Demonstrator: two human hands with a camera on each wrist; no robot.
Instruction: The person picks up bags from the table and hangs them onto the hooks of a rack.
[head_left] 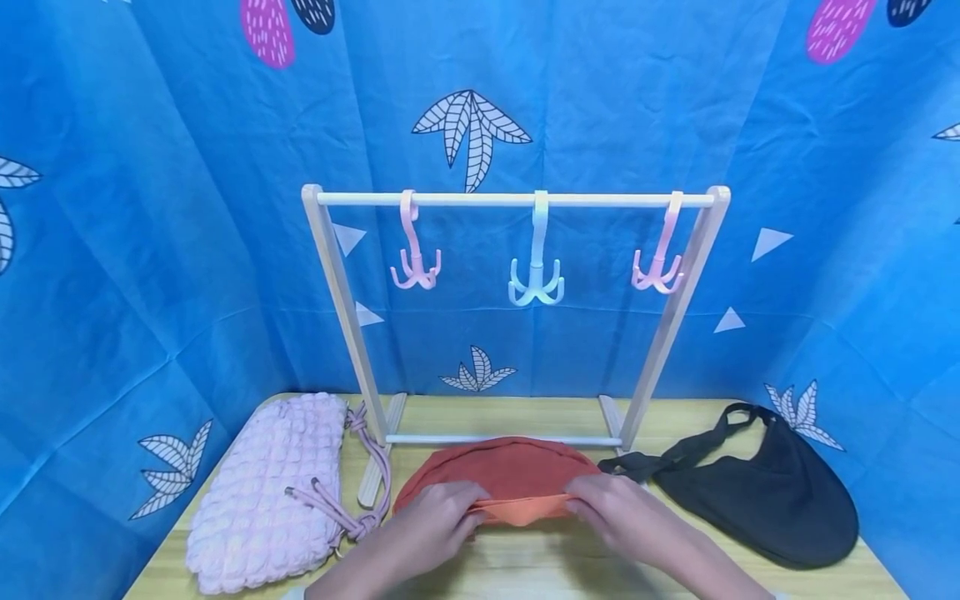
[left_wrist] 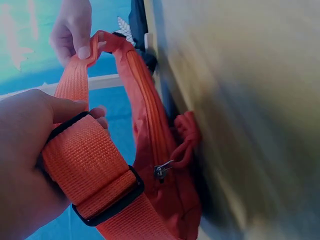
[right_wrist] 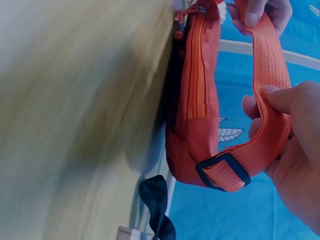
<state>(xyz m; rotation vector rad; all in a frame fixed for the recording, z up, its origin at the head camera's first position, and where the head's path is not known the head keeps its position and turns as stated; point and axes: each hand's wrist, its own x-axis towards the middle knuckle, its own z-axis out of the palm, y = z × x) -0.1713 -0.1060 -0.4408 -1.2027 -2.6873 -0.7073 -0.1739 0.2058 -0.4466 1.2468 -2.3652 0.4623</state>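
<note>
A red sling bag (head_left: 510,467) with an orange webbing strap (head_left: 525,508) is in front of me, low in the head view. My left hand (head_left: 442,517) grips one side of the strap, beside a black slider buckle (left_wrist: 117,206) in the left wrist view. Opposite it, my right hand (head_left: 618,508) pinches the strap between thumb and fingers. The right wrist view shows another black buckle (right_wrist: 240,169) where strap meets bag. A zipper pull (left_wrist: 161,171) with a red cord hangs on the bag's side. The strap is stretched between both hands.
Behind the bag stands a wooden rack (head_left: 345,317) whose white bar (head_left: 472,200) carries two pink hooks (head_left: 412,258) and a light blue one (head_left: 537,267). A quilted pink bag (head_left: 270,492) lies left on the table, a black bag (head_left: 780,492) right.
</note>
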